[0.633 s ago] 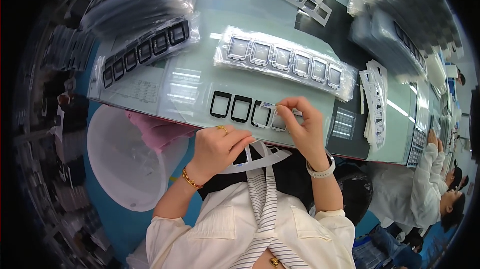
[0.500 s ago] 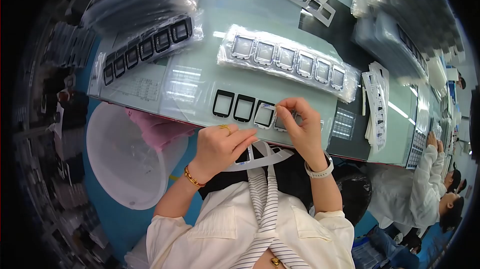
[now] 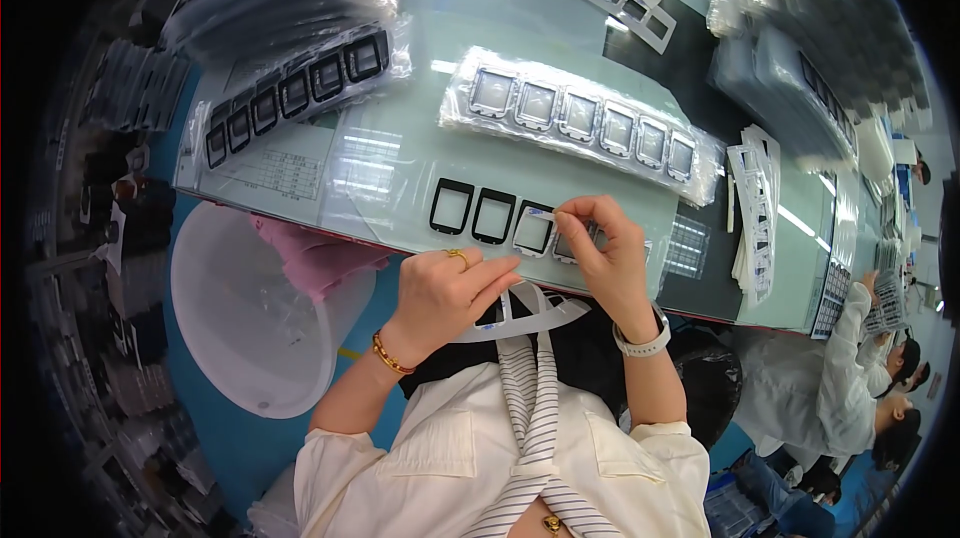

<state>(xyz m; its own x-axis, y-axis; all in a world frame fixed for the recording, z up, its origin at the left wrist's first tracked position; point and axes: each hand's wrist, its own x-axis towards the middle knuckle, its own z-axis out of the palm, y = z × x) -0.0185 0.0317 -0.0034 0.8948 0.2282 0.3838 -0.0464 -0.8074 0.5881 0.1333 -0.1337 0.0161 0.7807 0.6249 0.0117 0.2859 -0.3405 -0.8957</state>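
Near the table's front edge lies a row of small rectangular frames. Two are plain black: the leftmost frame (image 3: 452, 206) and the one beside it (image 3: 493, 216). A third frame (image 3: 519, 238) has a white border and a bit of blue print at its top. My right hand (image 3: 612, 250) pinches at that frame's upper right corner and partly covers another frame behind it. Beside the third frame's lower edge, my left hand (image 3: 440, 298) has its fingers pressed together. Whatever either fingertip grips is too small to make out. A white cut-out strip (image 3: 545, 321) lies below my hands, over my lap.
Beyond the row lies a clear plastic-wrapped tray of frames (image 3: 580, 123). Another bagged row of black frames (image 3: 295, 93) is at left. White cut-out strips (image 3: 755, 218) are stacked at right. A translucent bin (image 3: 250, 338) with pink cloth stands front left. People sit far right.
My hands hold nearly the same pose over the frames. The view has shifted slightly. At far right, a co-worker's hands have moved with a dark gridded sheet.
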